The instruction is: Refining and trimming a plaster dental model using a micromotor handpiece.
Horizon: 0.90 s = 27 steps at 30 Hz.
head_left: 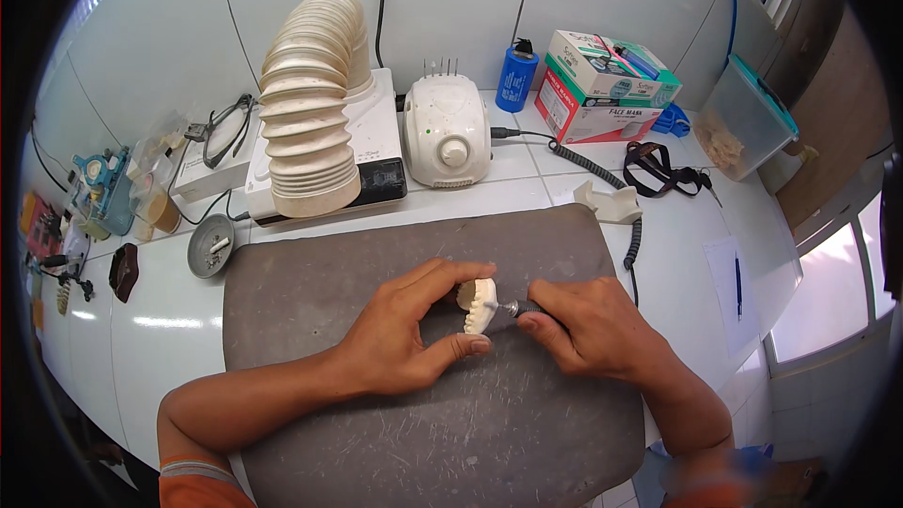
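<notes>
Above the grey-brown mat (433, 452), my left hand (400, 329) grips an off-white dental model (481, 307) between its thumb below and index finger above. The model's row of teeth shows, tilted up on its side. My right hand (597, 327) is closed round a dark rotary handpiece (529, 307). Its metal tip (506, 308) points left and meets the model's right side, or comes very close; I cannot tell which. Part of the handpiece is hidden in my palm.
Behind the mat stand a white ribbed hose (310, 113) on its machine and a white control unit (448, 136). A coiled cord (602, 166) runs along the right, past a white cradle (607, 202). Left sits a grey dish (212, 263); stacked boxes (602, 122) stand back right.
</notes>
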Each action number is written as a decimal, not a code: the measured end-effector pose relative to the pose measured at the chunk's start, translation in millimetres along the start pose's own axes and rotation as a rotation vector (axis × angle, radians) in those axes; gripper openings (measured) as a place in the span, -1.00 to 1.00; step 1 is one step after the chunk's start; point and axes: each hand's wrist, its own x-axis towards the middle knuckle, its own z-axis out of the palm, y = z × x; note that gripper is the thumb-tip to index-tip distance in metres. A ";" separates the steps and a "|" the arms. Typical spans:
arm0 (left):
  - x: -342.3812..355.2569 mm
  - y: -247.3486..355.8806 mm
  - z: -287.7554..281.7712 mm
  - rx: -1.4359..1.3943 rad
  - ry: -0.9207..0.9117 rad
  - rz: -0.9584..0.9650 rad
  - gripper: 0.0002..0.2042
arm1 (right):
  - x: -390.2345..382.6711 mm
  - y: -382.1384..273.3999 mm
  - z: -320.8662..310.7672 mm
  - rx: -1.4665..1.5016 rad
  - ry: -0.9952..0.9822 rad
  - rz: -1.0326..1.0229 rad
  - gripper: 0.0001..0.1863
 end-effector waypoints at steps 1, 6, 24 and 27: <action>0.1 -0.1 0.7 -0.001 -0.001 0.000 -0.31 | -0.2 -0.9 -0.6 0.003 -0.007 -0.025 -0.62; -0.1 -0.3 0.3 0.011 0.001 -0.001 -0.31 | 0.2 0.1 -1.5 0.002 0.006 -0.001 -0.59; 0.2 0.9 -1.7 0.008 -0.020 -0.030 -0.27 | 0.7 -0.1 -2.1 0.003 -0.006 0.021 -0.55; 0.3 1.1 -2.7 0.015 -0.026 -0.041 -0.27 | -0.4 0.9 -1.6 0.002 -0.001 0.014 -0.55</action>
